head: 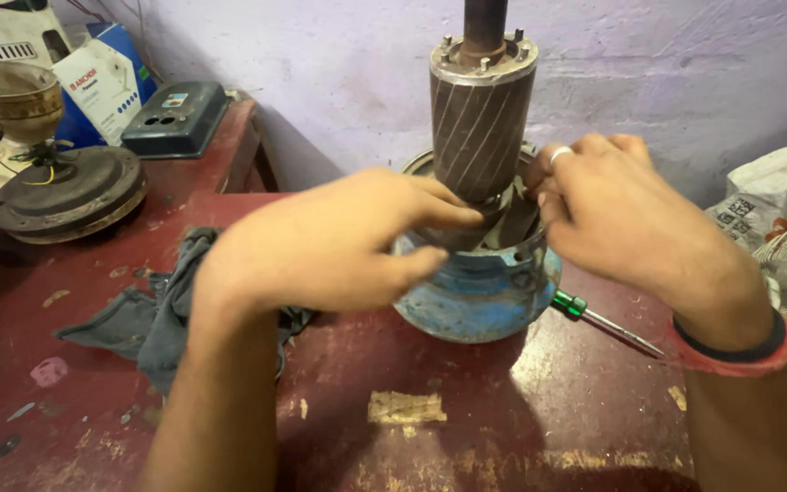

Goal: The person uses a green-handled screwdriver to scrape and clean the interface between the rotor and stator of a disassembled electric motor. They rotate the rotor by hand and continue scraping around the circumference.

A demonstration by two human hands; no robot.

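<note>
two hands work on one motor, mid-table. left hand (321, 241) curls, fingers closed on the blue housing (480, 296) rim; the ribbed rotor (482, 128) already stands seated in it, long axis upright, shaft pointing up. right hand (612, 214) pinches the rim's far side; fitting looks unfinished. a green-handled screwdriver (594, 317) lies beside it.

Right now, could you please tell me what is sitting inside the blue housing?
A ribbed cylindrical rotor on a dark shaft stands upright in the blue housing. The left hand and right hand cover the rim, so the rotor's base cannot be seen.
</note>
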